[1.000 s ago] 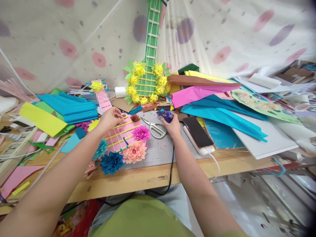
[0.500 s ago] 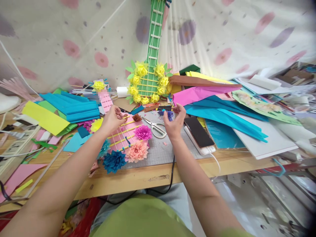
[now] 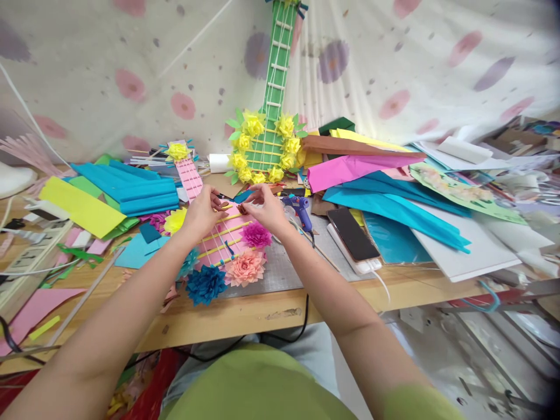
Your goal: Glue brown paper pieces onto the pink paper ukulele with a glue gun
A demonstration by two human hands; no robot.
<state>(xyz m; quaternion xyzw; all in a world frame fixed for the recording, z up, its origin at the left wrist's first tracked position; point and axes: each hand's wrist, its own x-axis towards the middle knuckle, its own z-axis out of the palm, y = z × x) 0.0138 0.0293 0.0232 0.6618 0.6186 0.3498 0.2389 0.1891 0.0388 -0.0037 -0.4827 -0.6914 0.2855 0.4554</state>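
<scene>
A pink paper guitar [image 3: 231,228] lies before me, ringed with paper flowers and crossed by yellow strips and white strings. At the top of its body, my left hand [image 3: 205,210] has its fingers curled together beside a yellow strip; what they pinch, if anything, is hidden. My right hand [image 3: 266,209] has its fingertips closed on a small brown paper flower [image 3: 242,208] at the guitar's upper edge. Pink [image 3: 256,234], peach [image 3: 245,267] and dark blue [image 3: 205,284] flowers sit along the near and right edges. A purple glue gun [image 3: 301,211] stands right of my right hand.
Behind stands a green paper guitar [image 3: 272,99] with yellow roses. Blue crepe paper [image 3: 144,189] lies left, more coloured paper [image 3: 394,204] right. A phone [image 3: 354,233] rests on a white power bank. A black cord hangs over the table's front edge [image 3: 262,318].
My right hand has moved left from the glue gun to the brown flower, leaving the glue gun on the table. My left hand has stayed nearly in place at the guitar.
</scene>
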